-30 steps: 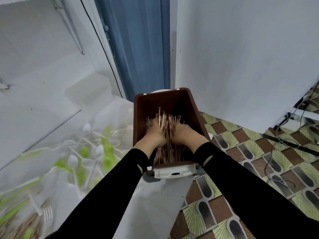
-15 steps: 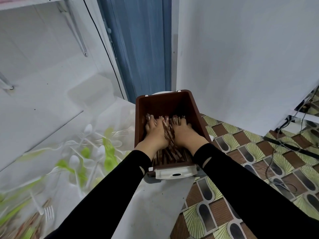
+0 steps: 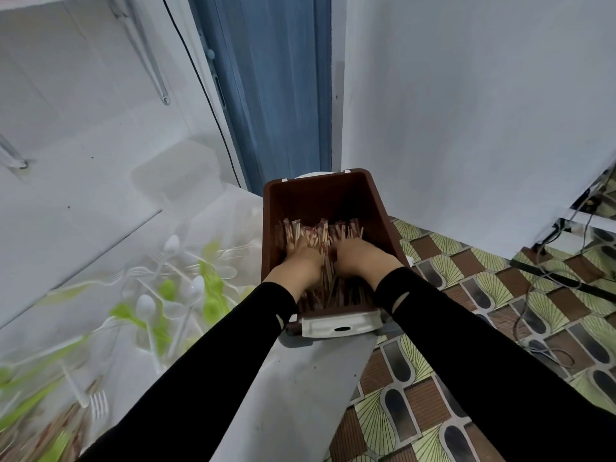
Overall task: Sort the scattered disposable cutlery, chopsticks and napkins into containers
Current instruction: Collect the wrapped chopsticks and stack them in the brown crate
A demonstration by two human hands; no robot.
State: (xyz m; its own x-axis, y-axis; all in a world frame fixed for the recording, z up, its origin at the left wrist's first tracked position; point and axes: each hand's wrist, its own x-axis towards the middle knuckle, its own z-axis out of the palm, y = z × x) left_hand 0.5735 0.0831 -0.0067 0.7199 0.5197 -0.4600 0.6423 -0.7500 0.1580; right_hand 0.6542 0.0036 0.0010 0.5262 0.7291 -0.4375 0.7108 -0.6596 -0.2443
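L hand, R hand flattened chopsticks into box.

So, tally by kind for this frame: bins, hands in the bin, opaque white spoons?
Brown bin: 1
Hands in it: 2, left hand and right hand
Opaque white spoons: 3 clear; others too blurred
Total: 6

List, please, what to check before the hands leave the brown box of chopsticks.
1. Wrapped wooden chopsticks all inside the brown rectangular plastic bin: ok.
2. Left hand and right hand lie flat on them, gripping none: ok.
3. Space left in the bin: ok, far end bare.
4. Bin firmly supported: cannot tell, underside hidden.
5. White plastic spoons and green plastic cutlery on the pale table sorted: not ok, scattered.
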